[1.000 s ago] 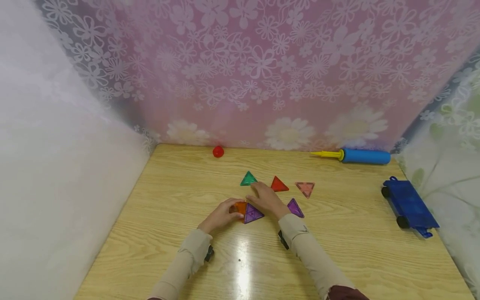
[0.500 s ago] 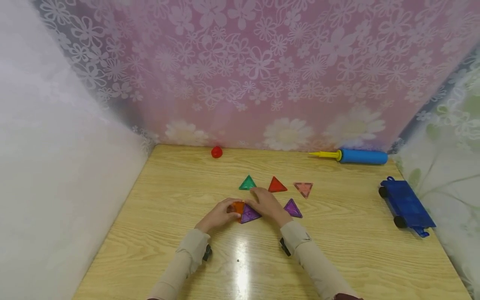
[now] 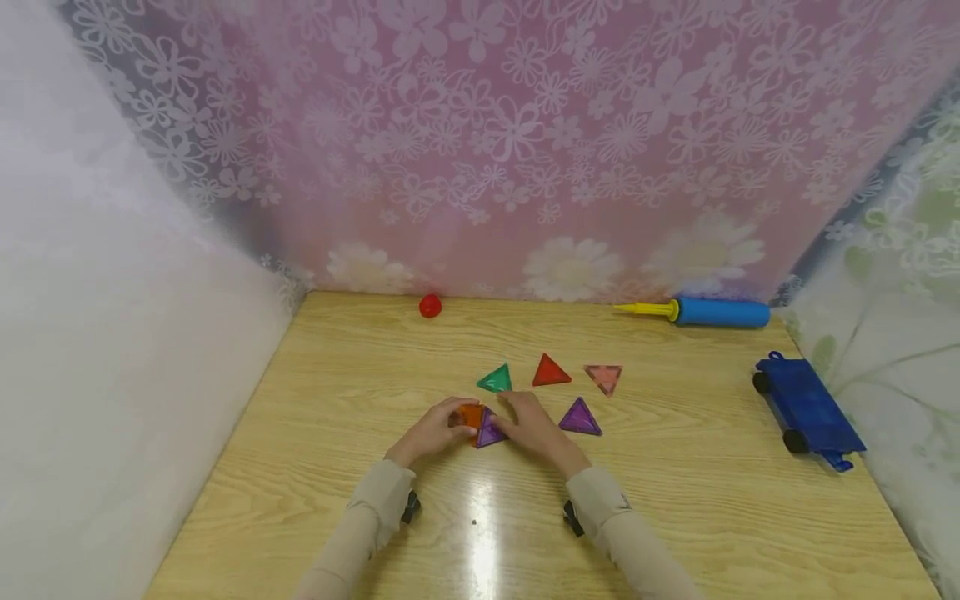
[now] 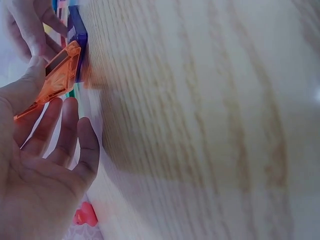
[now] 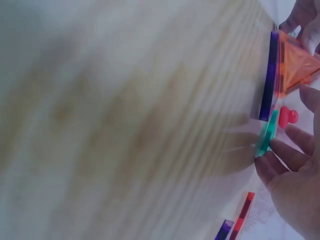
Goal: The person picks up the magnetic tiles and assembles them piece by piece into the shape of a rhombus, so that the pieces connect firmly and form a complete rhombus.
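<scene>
- Green triangle [image 3: 495, 380] slid toward 6 o'clock, turned.
- Left grip [image 3: 429, 430] pinches tilted orange triangle [image 3: 470, 415], at 9 o'clock of purple triangle [image 3: 488, 432] between hands.
- Right grip [image 3: 532, 427] loose, fingertips at green.
- Best: steady orange, guide green flat.

At the centre of the head view, a tilted tile [image 3: 470, 415] sits between the left hand [image 3: 431, 429] and a flat tile [image 3: 489, 430] on the table [image 3: 315, 517]. The right hand [image 3: 534, 429] lies right of both, fingertips at a third tile [image 3: 498, 380] above. Rightward follow a fourth tile [image 3: 551, 372] and fifth tile [image 3: 604, 377], a sixth tile [image 3: 581, 417] below between them. Along the back edge, before the curtain [image 3: 480, 167], lie a small object [image 3: 430, 306] at left and a pump [image 3: 720, 312] at right; below the pump, rightmost, stands a wheeled toy [image 3: 810, 410].
</scene>
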`<state>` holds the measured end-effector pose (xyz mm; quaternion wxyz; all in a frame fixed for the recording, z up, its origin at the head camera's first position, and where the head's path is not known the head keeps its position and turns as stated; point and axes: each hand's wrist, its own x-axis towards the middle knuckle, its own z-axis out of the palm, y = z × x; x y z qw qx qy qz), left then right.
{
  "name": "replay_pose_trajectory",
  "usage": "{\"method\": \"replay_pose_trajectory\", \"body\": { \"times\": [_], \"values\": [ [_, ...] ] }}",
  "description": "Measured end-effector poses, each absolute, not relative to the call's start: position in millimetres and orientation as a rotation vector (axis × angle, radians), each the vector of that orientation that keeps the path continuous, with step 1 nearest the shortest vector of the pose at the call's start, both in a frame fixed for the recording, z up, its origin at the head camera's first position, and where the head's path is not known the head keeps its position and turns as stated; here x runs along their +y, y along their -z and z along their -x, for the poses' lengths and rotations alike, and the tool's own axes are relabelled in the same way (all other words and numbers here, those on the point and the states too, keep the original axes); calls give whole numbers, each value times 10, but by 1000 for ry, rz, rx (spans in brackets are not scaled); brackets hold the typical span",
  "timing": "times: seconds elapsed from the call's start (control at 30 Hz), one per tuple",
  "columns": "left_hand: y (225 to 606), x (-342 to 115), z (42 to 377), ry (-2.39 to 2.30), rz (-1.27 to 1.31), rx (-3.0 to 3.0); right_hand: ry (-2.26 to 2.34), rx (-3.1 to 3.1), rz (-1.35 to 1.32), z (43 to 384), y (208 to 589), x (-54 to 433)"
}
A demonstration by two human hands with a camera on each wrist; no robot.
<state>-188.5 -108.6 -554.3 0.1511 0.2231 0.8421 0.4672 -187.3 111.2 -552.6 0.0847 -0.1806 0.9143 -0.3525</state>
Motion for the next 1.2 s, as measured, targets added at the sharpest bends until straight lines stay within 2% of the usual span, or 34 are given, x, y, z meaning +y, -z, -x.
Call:
{"method": "replay_pose_trajectory", "body": {
  "times": [0.63, 1.2],
  "values": [
    [5561, -1148, 1883, -1333, -638, 2412, 1230, 2713, 506, 1642, 5559, 1060],
    [5507, -1151, 1872, -1320, -606, 2375, 1145, 2810, 359, 2110, 5555, 1247]
  ]
}}
